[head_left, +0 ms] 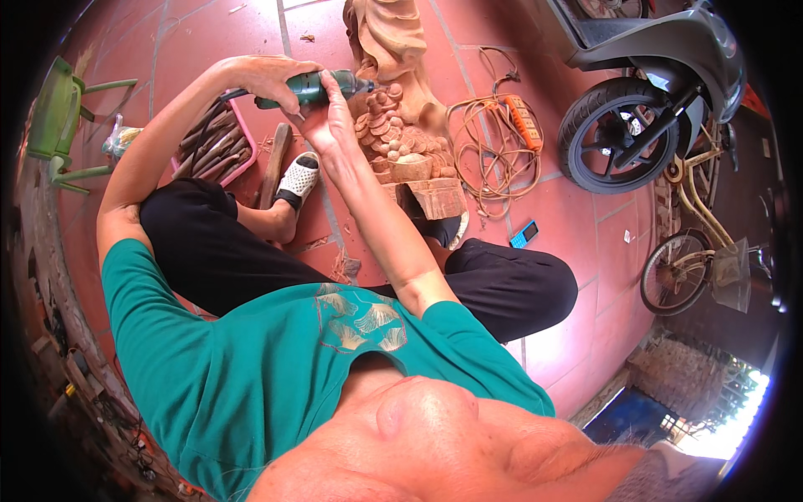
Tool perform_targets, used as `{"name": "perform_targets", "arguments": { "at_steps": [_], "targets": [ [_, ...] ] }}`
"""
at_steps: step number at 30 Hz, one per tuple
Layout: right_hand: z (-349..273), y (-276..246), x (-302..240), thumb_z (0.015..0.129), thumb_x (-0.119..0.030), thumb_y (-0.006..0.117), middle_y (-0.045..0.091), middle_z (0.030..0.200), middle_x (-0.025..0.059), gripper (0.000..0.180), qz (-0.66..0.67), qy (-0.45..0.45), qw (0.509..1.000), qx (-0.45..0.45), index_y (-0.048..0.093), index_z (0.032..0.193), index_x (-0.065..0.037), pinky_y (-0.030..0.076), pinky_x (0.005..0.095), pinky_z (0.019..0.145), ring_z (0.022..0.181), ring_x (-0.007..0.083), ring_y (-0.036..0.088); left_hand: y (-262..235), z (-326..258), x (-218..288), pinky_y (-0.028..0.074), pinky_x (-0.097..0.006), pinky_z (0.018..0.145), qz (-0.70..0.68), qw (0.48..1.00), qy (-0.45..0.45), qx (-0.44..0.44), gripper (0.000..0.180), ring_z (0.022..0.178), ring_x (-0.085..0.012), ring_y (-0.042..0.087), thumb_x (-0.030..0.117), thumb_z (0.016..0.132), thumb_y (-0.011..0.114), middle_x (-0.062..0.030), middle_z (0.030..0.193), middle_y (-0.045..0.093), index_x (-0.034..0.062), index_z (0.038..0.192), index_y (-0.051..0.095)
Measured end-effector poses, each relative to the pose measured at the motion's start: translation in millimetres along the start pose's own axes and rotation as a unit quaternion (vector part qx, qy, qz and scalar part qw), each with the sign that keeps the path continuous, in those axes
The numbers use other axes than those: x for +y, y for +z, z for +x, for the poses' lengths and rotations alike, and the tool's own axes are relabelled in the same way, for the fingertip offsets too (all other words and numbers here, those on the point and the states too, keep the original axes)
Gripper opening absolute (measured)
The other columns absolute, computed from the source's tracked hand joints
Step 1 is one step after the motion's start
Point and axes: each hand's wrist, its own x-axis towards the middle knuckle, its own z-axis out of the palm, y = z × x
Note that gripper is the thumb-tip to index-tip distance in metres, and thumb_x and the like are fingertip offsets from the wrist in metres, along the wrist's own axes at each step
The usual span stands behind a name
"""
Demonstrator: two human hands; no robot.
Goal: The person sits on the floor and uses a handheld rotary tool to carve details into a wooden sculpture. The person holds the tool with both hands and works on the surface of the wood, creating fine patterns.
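A green power grinder (307, 89) lies sideways between my two hands, its dark tip pointing right at a carved wooden statue (400, 125). My left hand (266, 79) is closed around the rear of the grinder's body. From below, my right hand (329, 121) grips it nearer the tip, fingers wrapped over the top. The statue has flowing folds at its far end. Coin-like discs and round shapes are carved at its near end, above a block base (437, 197). Whether the tip touches the wood, I cannot tell.
A pink basket of wooden-handled tools (219, 146) and a wooden stick (274, 164) lie left. Right are an orange power strip (522, 123) with coiled cord, a blue phone (524, 234), a motor scooter (623, 125) and a bicycle (677, 272). A green chair (58, 117) stands far left.
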Motion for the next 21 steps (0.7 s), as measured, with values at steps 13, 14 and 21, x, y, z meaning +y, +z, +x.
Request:
{"name": "perform_targets", "arguments": {
  "at_steps": [13,14,21],
  "targets": [
    [-3,2,4,0.089,-0.030,0.075,0.067,0.117,0.0018,0.038,0.013,0.008,1.000,0.005,0.059,0.121,-0.018,0.051,0.0570,0.096,0.108,0.0231,0.065,-3,-5,3,0.052,-0.042,0.065,-0.006,1.000,-0.007,-0.009,0.092,0.072,-0.0322,0.066,0.038,0.065,0.075,-0.0202,0.085,0.066,0.0075,0.145,0.043],
    [-2,1,4,0.089,-0.030,0.075,0.067,0.117,0.0021,0.038,0.016,0.008,1.000,0.004,0.059,0.121,-0.018,0.052,0.0568,0.096,0.108,0.0233,0.065,-2,-5,3,0.052,-0.041,0.064,-0.009,1.000,-0.010,-0.009,0.092,0.071,-0.0321,0.065,0.037,0.065,0.075,-0.0201,0.084,0.065,0.0074,0.145,0.042],
    [6,-1,-1,0.091,-0.031,0.072,0.066,0.117,0.0038,0.036,0.012,-0.008,1.000,0.005,0.059,0.121,-0.017,0.054,0.0542,0.092,0.107,0.0250,0.065,-2,0,4,0.053,-0.041,0.066,-0.031,0.999,-0.015,-0.008,0.091,0.077,-0.0312,0.067,0.038,0.067,0.078,-0.0189,0.085,0.066,0.0134,0.147,0.041]
  ]
}}
